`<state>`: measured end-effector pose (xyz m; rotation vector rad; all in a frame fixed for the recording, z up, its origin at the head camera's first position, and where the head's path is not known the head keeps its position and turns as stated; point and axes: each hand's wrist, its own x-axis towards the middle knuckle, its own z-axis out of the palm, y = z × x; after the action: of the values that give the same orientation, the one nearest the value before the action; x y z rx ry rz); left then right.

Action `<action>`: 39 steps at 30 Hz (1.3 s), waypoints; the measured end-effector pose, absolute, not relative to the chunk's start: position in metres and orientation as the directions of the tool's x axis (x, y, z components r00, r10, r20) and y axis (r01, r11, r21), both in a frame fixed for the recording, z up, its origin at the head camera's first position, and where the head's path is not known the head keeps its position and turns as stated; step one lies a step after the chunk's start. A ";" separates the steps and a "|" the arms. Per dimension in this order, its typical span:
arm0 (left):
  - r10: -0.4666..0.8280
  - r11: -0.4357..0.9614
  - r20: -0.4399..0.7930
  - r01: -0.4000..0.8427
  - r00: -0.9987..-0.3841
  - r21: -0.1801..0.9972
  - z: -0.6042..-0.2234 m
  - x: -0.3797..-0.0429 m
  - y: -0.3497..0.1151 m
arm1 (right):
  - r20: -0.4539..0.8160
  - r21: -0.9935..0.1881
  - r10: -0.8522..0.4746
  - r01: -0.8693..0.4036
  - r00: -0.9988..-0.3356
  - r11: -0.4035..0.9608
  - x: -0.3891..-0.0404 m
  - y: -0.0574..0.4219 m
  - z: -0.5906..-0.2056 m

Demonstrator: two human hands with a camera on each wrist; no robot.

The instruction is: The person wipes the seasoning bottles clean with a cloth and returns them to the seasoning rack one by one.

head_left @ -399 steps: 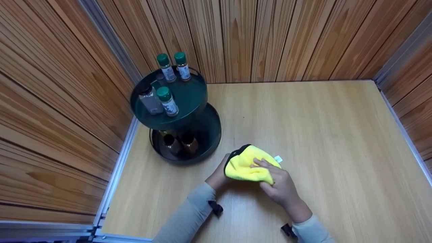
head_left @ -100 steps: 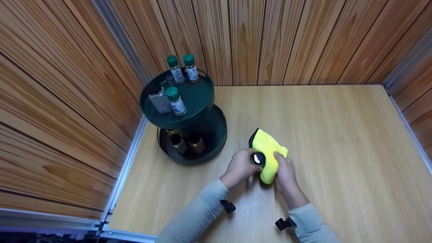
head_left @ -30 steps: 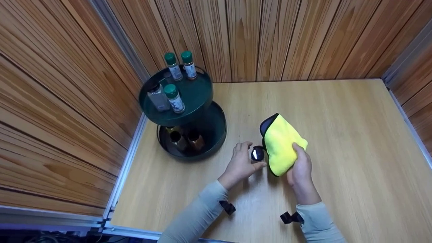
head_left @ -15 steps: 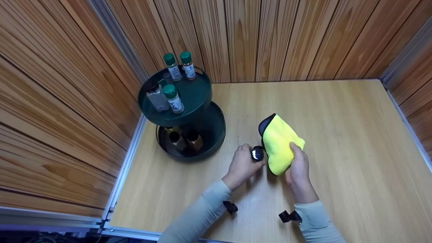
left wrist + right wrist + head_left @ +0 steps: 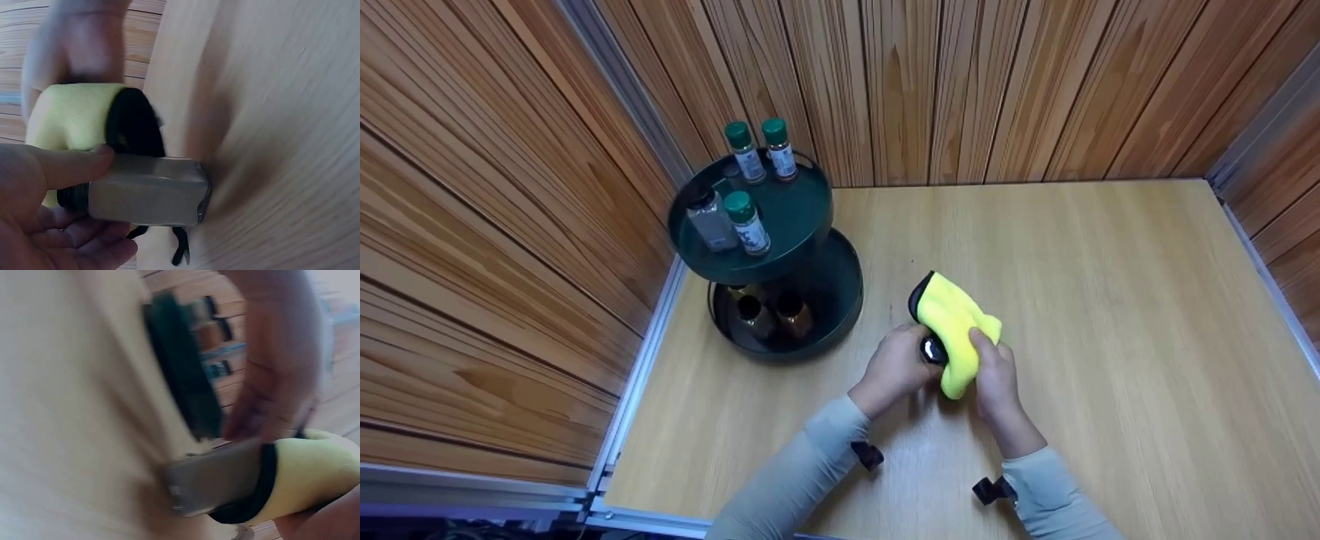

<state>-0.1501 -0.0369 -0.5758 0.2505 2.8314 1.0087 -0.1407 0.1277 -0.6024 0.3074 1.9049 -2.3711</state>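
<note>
My left hand (image 5: 894, 367) grips a squarish clear jar (image 5: 149, 194) with a shiny black cap (image 5: 933, 350), thumb on one side and fingers beneath in the left wrist view. Greyish contents show through its walls, and its base hangs close over the table. A yellow cloth (image 5: 956, 322) with black edging is folded against the jar's far side. My right hand (image 5: 996, 375) pinches that cloth, thumb on top, and presses it round the jar. In the right wrist view the jar (image 5: 216, 478) sticks out from the cloth's black edge.
A dark green two-tier round rack (image 5: 799, 225) stands at the back left. Its top tier bears several spice jars, some green-capped (image 5: 748, 225); dark-topped jars (image 5: 793, 315) sit on the lower tier. Wood-panelled walls (image 5: 900, 90) border the pale wooden table (image 5: 1110, 337).
The right hand has brought the cloth left from beside the jar and folded it against it. Earlier, the left hand's fingers loosened around the jar, then closed again. The rack stays put.
</note>
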 end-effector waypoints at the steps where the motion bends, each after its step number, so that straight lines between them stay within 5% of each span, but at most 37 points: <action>1: 0.188 0.761 -0.082 0.093 -0.979 0.642 -0.575 -0.151 -0.037 | -0.232 -0.956 0.067 0.214 -0.970 -0.203 -0.140 0.127 -0.607; 7: 0.166 0.750 -0.128 0.041 -0.978 0.660 -0.574 -0.153 -0.037 | -0.358 -0.920 0.056 0.342 -0.932 -0.191 -0.142 0.127 -0.611; 16: 0.232 0.732 0.013 0.184 -0.973 0.656 -0.580 -0.153 -0.042 | -0.253 -0.906 0.048 0.219 -0.966 -0.361 -0.139 0.128 -0.576; 25: 0.167 0.768 -0.063 0.090 -0.984 0.634 -0.579 -0.152 -0.039 | -0.340 -0.933 0.042 0.331 -0.939 -0.143 -0.142 0.127 -0.617; 28: 0.163 0.770 -0.034 0.105 -0.986 0.630 -0.580 -0.150 -0.037 | -0.362 -0.919 0.018 0.354 -0.932 -0.171 -0.141 0.129 -0.607; 34: 0.180 0.738 0.032 0.157 -0.983 0.656 -0.587 -0.147 -0.038 | -0.292 -0.908 0.065 0.255 -0.954 -0.334 -0.133 0.129 -0.574; 39: 0.155 0.701 0.036 0.136 -0.987 0.701 -0.589 -0.145 -0.039 | -0.255 -0.939 0.070 0.229 -0.964 -0.255 -0.128 0.126 -0.582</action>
<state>-0.1454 -0.0392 -0.5886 0.2462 2.8732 1.1803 -0.1275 0.1261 -0.5821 0.3748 1.8517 -2.3814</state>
